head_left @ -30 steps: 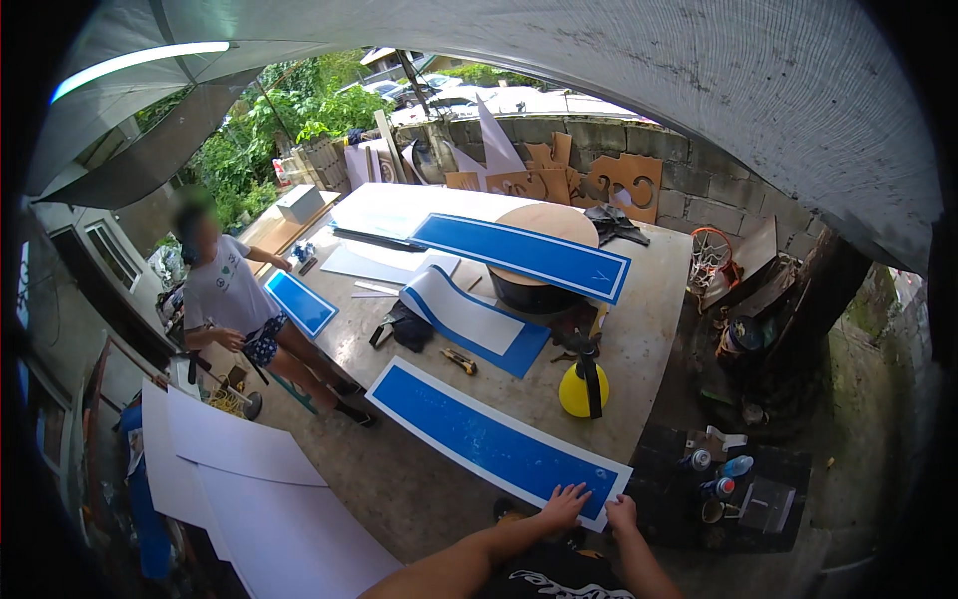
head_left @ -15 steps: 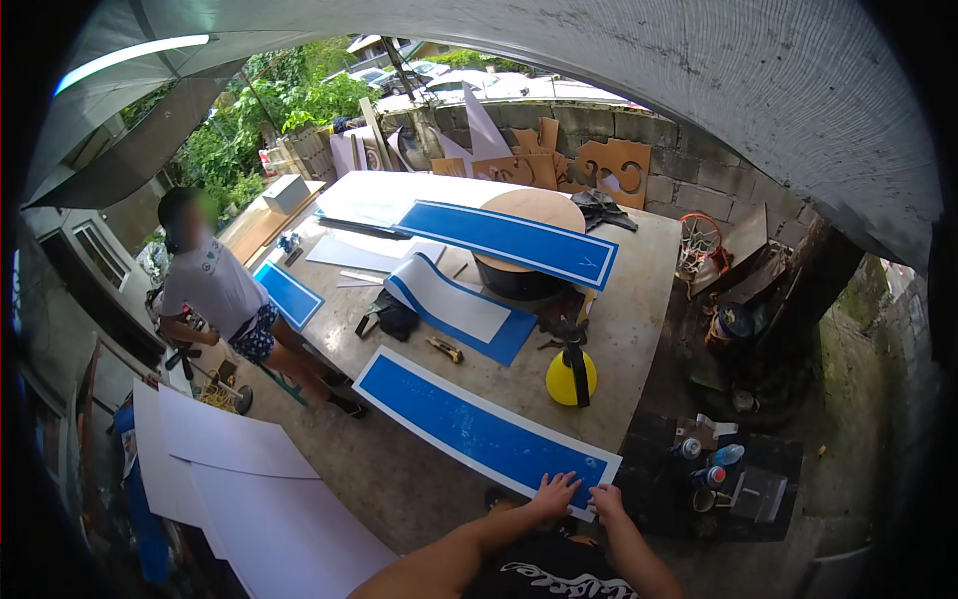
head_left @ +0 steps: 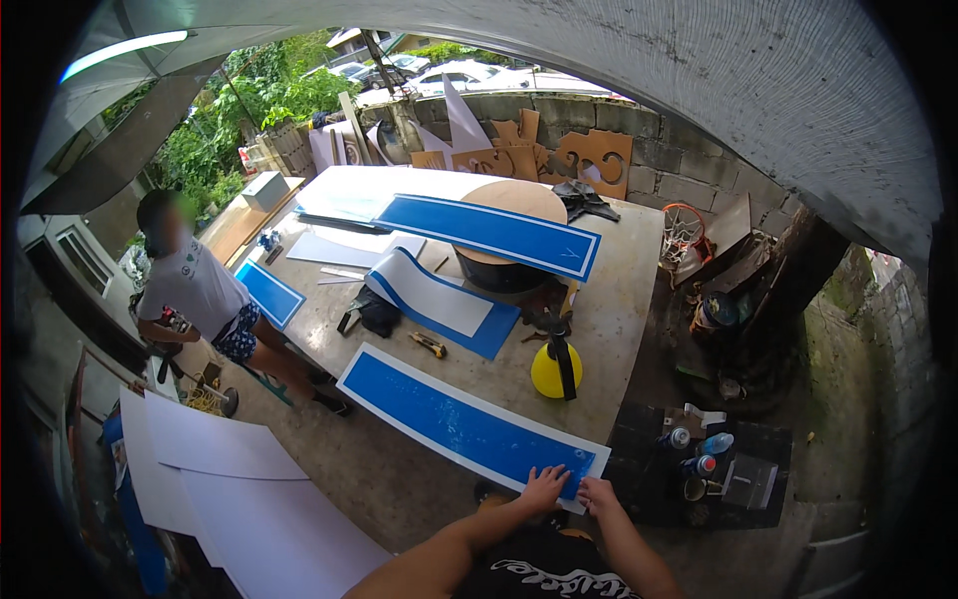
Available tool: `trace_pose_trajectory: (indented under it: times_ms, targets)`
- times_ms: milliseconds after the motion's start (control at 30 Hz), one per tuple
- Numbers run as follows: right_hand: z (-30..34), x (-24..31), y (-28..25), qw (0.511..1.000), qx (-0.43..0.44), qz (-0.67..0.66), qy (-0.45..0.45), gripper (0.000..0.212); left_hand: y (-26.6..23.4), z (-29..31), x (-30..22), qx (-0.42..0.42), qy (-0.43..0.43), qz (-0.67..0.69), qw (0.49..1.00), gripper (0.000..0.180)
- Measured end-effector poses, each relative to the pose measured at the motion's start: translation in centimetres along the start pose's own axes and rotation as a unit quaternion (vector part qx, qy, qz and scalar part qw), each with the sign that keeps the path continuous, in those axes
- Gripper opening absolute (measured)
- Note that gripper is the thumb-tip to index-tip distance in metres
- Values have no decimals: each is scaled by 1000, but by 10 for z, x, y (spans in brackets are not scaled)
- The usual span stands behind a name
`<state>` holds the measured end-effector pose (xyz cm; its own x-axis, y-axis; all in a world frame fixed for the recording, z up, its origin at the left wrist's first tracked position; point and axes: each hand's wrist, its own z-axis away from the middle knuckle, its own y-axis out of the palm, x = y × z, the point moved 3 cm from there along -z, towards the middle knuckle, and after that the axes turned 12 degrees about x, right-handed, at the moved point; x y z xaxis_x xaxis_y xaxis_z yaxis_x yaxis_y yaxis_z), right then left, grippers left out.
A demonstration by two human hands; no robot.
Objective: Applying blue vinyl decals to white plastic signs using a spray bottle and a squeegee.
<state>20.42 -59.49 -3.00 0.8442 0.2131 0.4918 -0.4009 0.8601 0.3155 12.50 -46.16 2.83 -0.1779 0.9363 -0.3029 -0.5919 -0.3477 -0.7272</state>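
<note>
Beneath the left hand [head_left: 545, 486], a blue panel [head_left: 469, 427].

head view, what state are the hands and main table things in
long white-bordered blue rectangular panel, blue side up
left hand, laid on the panel
right hand, at the panel's right end, grip unclear
flexible blue-and-white sheet, curled over at one end
round yellow plastic spray bottle, upright
yellow-and-black utility knife, lying down, blade unclear
second white-bordered blue panel, resting on the round plywood disc
</note>
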Motion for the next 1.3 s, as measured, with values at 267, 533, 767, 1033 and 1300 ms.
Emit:
trace_pose_trajectory:
  times_ms: [267,533,767,1033,1300]
  targets:
    - [-9,2,2,975,-34,215,-31,18,8,-3,6,-38,28,-9,999,88]
    - [-17,6,5,910,-105,394,-68,29,5,2,4,-73,25,19,997,84]
    - [22,43,51,930,12,302,-211,18,-7,15,27,-207,23,147,967,73]
    - [48,73,104,901,68,319,-286,25,-26,34,66,-263,5,203,943,53]
    - [83,99,158,846,75,432,-304,26,-44,60,138,-241,-86,406,877,34]
